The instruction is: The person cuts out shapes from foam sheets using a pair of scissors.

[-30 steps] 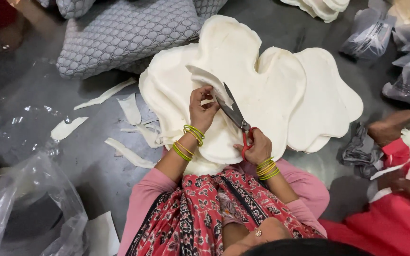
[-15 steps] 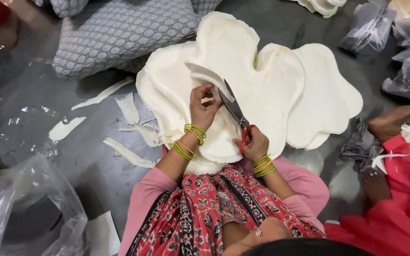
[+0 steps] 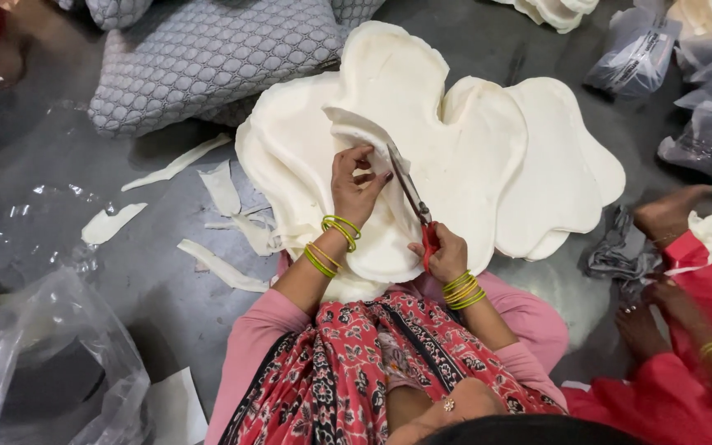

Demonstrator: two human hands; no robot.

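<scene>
Trimming a cream foam piece [image 3: 377, 239] with red-handled scissors [image 3: 414, 202] over the lap.

Clear plastic bag [image 3: 51, 371] at lower left, holding something dark, not identifiable. Left hand [image 3: 354, 185] palm-down, fingers curled tight on the piece's upper edge; right hand [image 3: 442, 251] closed through the scissor loops, blades narrowly parted, pointing up-left. One pair of scissors; about five cream offcut strips [image 3: 222, 188] on the grey floor [image 3: 51, 214]; stacked foam shapes [image 3: 488, 156] beneath, count unclear.

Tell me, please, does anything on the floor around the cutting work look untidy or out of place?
Yes. Cream offcut strips lie scattered on the grey floor, left of the stacked cream pieces. The right hand holds scissors and the left hand holds the piece being cut.
</scene>
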